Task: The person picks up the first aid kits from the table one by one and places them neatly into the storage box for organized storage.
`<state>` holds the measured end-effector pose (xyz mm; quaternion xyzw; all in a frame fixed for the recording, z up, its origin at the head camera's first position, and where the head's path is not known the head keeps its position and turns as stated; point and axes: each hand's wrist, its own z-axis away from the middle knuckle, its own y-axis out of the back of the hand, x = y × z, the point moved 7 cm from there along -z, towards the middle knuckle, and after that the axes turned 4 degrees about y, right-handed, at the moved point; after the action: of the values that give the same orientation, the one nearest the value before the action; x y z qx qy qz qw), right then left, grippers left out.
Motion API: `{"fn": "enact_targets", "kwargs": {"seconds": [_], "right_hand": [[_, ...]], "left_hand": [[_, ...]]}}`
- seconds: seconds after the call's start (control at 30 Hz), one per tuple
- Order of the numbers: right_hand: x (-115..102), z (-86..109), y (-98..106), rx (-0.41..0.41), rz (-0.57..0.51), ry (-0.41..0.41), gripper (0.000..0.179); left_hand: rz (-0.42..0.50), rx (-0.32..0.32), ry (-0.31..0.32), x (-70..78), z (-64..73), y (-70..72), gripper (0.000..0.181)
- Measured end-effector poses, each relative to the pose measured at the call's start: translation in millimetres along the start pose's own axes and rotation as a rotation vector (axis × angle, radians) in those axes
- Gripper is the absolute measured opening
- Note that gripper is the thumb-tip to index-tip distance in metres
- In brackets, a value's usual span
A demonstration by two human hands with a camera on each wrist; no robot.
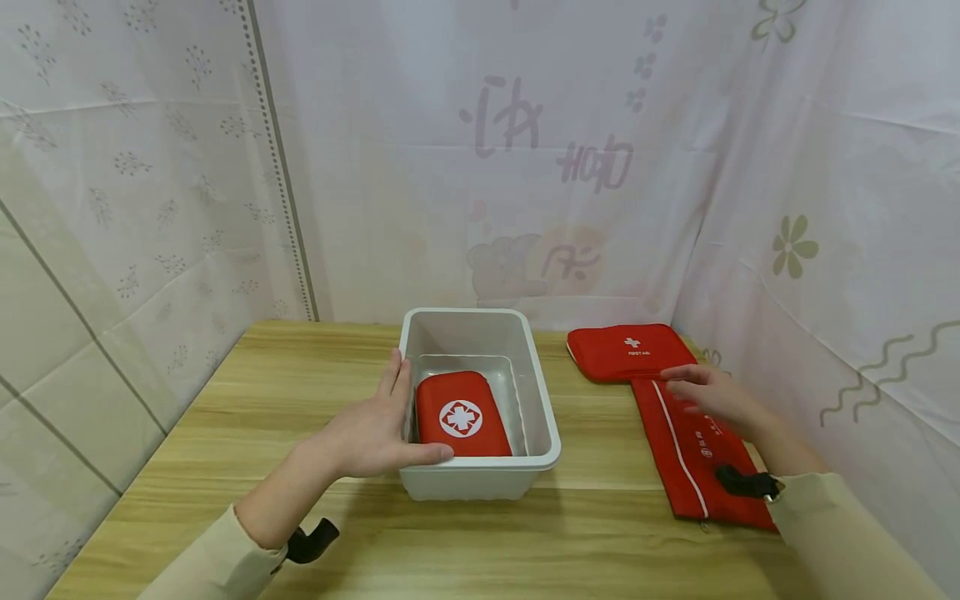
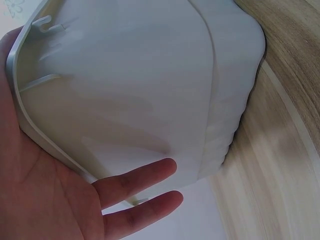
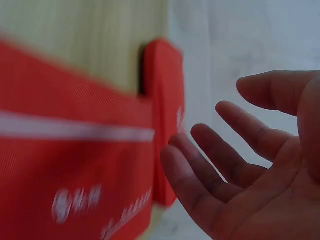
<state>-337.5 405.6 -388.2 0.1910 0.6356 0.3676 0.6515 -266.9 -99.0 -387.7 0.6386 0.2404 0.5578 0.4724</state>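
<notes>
My left hand (image 1: 367, 437) rests at the near left corner of a white plastic bin (image 1: 543, 400), its thumb lying along the front rim. In the left wrist view two straight fingers (image 2: 137, 182) extend beside the bin's outer wall. Inside the bin lies a red first aid case (image 1: 480, 408) with a white cross emblem. My right hand (image 1: 720, 400) hovers over a flat red zippered pouch (image 1: 682, 458), fingers spread and nothing in them. Just beyond the fingertips lies a second red first aid case (image 1: 615, 346), touching the pouch's far end.
Everything stands on a wood-grain table (image 1: 300, 383). Pale printed curtains (image 1: 390, 192) enclose its back and both sides, with the right one close to the pouch and the second case.
</notes>
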Motion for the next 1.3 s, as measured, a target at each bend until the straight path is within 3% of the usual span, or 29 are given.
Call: {"fn": "enact_targets", "kwargs": {"seconds": [0.17,0.33,0.57,0.87,1.13,1.3], "right_hand": [[37,14.4,16,0.014,0.191,-0.040,0.050],[69,19.7,16,-0.019,0.352,-0.027,0.058],[96,20.5,3,-0.091,0.370,-0.027,0.073],[95,22.8,0,-0.075,0.354,-0.052,0.077],[80,22.5,-5,-0.066,0.412,0.017,0.073],[75,21.7,-11,-0.078,0.441,0.003,0.073]], "left_hand": [[0.008,-0.011,0.006,0.2,0.0,-0.2,0.147],[-0.006,0.001,0.004,0.3,0.5,-0.3,0.147],[-0.017,0.005,0.004,-0.5,0.6,-1.4,0.147],[0.001,0.004,0.008,-0.1,-0.3,0.1,0.148],[-0.015,0.008,0.007,1.0,0.4,1.1,0.147],[-0.019,0.005,0.013,1.4,0.5,1.5,0.147]]}}
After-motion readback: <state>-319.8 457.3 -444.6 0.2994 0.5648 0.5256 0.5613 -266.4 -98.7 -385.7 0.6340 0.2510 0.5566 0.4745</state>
